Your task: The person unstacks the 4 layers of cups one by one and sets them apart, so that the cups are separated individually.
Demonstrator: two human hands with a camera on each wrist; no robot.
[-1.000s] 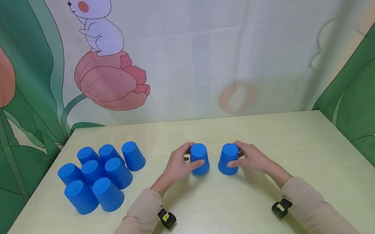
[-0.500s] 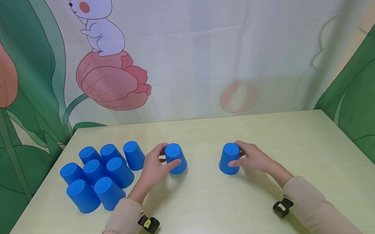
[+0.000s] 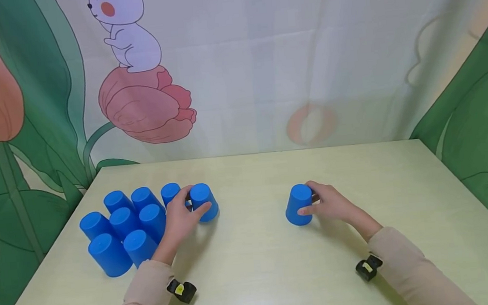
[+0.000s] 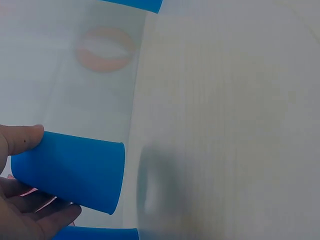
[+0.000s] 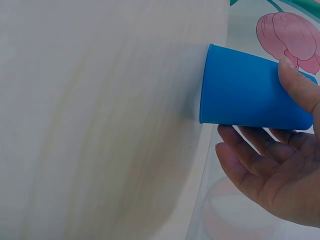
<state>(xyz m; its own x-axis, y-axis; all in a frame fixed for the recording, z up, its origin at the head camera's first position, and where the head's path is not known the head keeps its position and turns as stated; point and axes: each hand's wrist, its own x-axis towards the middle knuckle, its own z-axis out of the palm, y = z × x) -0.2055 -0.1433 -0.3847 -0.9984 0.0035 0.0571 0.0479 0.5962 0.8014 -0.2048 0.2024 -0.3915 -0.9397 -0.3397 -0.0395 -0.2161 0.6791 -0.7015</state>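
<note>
My left hand [image 3: 182, 215] grips an upside-down blue plastic cup [image 3: 205, 203] between thumb and fingers, just right of the group of cups. In the left wrist view a gap shows between this cup's [image 4: 72, 172] rim and its shadow, so it hangs slightly above the table. Toward the middle right, my right hand [image 3: 331, 205] holds a second upside-down blue cup [image 3: 297, 202], thumb on the near side. The right wrist view has that cup [image 5: 247, 90] with its rim close to the tabletop; whether it touches I cannot tell. The fingers lie along its other side.
Several more blue cups [image 3: 109, 255] stand upside down in a cluster at the left of the pale wooden table [image 3: 254, 268]. The cluster's back-right cup [image 3: 170, 192] is partly hidden by my left hand. A printed curtain [image 3: 237, 75] hangs behind the table's far edge.
My left hand has carried its cup leftward from beside the right-hand cup to the edge of the cluster. The right hand and its cup have stayed nearly in place.
</note>
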